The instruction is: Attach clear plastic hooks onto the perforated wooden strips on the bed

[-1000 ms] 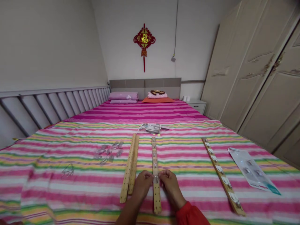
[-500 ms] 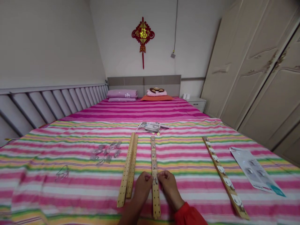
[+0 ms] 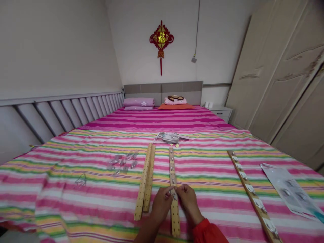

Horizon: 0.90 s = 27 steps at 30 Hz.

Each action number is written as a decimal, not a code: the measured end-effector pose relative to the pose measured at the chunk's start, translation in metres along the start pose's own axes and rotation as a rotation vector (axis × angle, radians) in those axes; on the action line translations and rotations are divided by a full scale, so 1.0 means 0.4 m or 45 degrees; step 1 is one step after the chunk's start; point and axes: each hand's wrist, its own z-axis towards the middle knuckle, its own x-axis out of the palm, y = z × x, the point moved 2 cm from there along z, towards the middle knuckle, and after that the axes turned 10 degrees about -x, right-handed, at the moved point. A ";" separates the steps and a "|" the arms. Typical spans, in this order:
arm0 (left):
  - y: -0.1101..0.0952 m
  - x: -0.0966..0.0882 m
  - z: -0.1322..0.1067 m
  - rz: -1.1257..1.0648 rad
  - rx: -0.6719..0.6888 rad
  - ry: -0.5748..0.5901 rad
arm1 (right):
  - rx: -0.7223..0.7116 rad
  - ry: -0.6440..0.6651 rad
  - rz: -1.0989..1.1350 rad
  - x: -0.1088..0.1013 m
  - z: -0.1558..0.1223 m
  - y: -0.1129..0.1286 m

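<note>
A narrow wooden strip with rows of holes [image 3: 175,216] lies lengthwise on the striped sheet, with several small shiny metal pieces along its far part. My left hand [image 3: 162,203] is closed in a pinch at the strip's left edge. From the right, my right hand [image 3: 189,204], below a red sleeve, is pinched too. Their fingertips nearly meet over the strip, just beyond a small metal piece [image 3: 173,196]. Whatever lies between the fingers is too small to make out.
Two perforated wooden strips [image 3: 143,185] lie left of my hands. Farther left are small clear packets [image 3: 123,162] and a thin looped tangle [image 3: 81,180]. At right are a strip with white-backed pieces [image 3: 258,203] and a blister pack [image 3: 288,189]. More packaging [image 3: 168,137] lies ahead.
The view has turned slightly left, so everything sits farther right. My fingertips have come closer together over the middle strip.
</note>
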 end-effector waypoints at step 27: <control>0.087 -0.502 0.025 0.280 0.324 -0.928 | 0.187 0.179 0.425 -0.035 -0.036 0.018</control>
